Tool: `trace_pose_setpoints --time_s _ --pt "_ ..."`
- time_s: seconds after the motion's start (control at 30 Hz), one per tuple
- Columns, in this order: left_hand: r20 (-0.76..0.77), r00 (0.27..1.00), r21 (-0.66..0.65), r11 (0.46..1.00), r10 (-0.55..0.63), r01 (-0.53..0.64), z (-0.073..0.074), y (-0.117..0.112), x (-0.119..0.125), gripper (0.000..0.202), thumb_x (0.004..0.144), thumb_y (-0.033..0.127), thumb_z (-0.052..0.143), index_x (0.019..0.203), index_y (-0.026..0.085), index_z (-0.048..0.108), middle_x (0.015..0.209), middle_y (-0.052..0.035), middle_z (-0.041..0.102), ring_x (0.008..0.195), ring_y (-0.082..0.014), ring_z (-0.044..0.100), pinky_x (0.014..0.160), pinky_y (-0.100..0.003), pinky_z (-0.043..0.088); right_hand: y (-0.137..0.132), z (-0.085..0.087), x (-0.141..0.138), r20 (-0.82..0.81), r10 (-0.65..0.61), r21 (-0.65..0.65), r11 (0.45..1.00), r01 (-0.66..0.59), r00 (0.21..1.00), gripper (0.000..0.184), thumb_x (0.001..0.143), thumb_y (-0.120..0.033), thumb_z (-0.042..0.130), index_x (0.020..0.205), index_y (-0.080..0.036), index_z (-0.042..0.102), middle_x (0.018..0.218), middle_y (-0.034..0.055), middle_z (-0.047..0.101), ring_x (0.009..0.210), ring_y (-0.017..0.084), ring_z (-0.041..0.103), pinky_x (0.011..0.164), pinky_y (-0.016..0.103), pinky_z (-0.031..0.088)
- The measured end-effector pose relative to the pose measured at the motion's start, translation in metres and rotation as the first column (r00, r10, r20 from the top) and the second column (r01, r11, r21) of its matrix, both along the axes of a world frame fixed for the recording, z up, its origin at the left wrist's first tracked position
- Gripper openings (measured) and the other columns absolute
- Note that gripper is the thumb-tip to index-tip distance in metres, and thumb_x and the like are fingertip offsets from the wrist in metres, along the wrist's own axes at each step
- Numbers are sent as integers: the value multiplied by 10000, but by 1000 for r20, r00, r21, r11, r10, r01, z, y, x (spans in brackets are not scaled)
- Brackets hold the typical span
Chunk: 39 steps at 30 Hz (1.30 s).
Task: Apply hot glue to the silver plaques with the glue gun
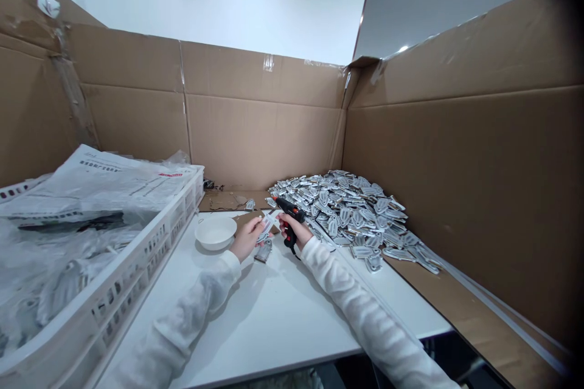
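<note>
My left hand (247, 238) is closed on a small flat grey-and-white piece (266, 226), pinched between thumb and fingers. Close to it, my right hand (295, 230) grips a black glue gun (289, 208) with a red trigger and an orange-red tip; the tip points up and to the left. Another flat grey piece (263, 251) lies on the white table just below the hands. A white bowl (215, 233) stands to the left of my left hand. Behind the fingers, a brown cardboard piece (244, 219) is partly hidden.
A large heap of similar grey-and-white pieces (347, 203) spreads over the back right. On the left stands a white plastic basket (150, 255) with plastic bags and a printed sheet (114, 176). Tall cardboard walls (264, 127) enclose the white table (274, 322).
</note>
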<state>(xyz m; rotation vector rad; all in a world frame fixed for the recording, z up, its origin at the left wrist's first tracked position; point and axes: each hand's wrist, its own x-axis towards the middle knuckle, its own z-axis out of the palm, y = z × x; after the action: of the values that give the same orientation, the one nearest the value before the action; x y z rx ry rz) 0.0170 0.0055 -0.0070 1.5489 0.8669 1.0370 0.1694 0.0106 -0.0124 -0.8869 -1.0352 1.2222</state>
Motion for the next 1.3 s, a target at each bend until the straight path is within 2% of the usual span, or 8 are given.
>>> trace_pose_setpoints --time_s 0.3,0.77,0.97,1.07,1.13,1.17,1.2,1.3 --pt "72 997 -95 995 -9 16 4 0 -2 340 695 417 514 878 130 522 690 -54 638 392 -59 420 391 -173 280 -1 2 2 123 67 -67 996 -59 990 251 570 -365 662 614 -130 585 528 -19 498 429 61 432 405 200 324" --pt "22 1000 -113 994 12 -10 10 -2 -3 322 690 385 510 886 130 525 695 -43 626 424 -69 414 412 -180 290 4 1 5 224 115 -50 993 -106 968 218 592 -353 628 641 -140 627 550 -13 510 470 75 448 479 229 345" --pt "7 1000 -190 982 14 -13 10 2 -1 371 736 401 432 975 125 501 684 -48 625 469 -110 491 457 -210 351 11 1 7 268 19 -29 1000 -11 963 150 620 -288 568 571 -147 584 492 -27 484 437 68 430 450 210 341" --pt "-156 985 -168 980 76 -103 8 7 -3 400 786 396 296 1021 127 476 733 -65 634 461 -126 501 432 -219 322 14 6 16 348 -113 -9 992 124 931 158 629 -284 541 539 -154 556 440 -38 449 404 72 407 434 213 344" --pt "-330 930 -4 986 159 -170 5 9 -5 380 794 378 266 987 146 498 777 -66 640 496 -136 513 458 -231 335 14 15 28 404 -255 31 964 266 878 157 621 -282 538 528 -157 540 419 -43 436 395 79 404 430 218 346" --pt "-431 877 110 977 212 -182 4 9 -7 360 793 370 274 960 162 516 794 -62 642 552 -149 535 500 -242 357 14 20 36 424 -347 62 932 356 836 156 613 -286 545 526 -157 535 421 -41 442 402 85 412 435 221 350" --pt "-532 802 229 958 271 -172 2 8 -8 340 791 365 286 930 177 534 812 -59 642 630 -169 555 556 -257 376 13 26 47 433 -458 104 881 461 776 158 602 -297 556 533 -156 534 431 -36 457 418 92 428 446 225 358" --pt "-718 542 506 862 438 -27 -2 1 -8 324 788 376 322 865 179 567 891 -85 621 849 -234 537 706 -307 375 9 43 87 361 -755 206 637 743 547 202 577 -346 586 607 -148 566 518 -8 530 517 126 496 509 239 395"
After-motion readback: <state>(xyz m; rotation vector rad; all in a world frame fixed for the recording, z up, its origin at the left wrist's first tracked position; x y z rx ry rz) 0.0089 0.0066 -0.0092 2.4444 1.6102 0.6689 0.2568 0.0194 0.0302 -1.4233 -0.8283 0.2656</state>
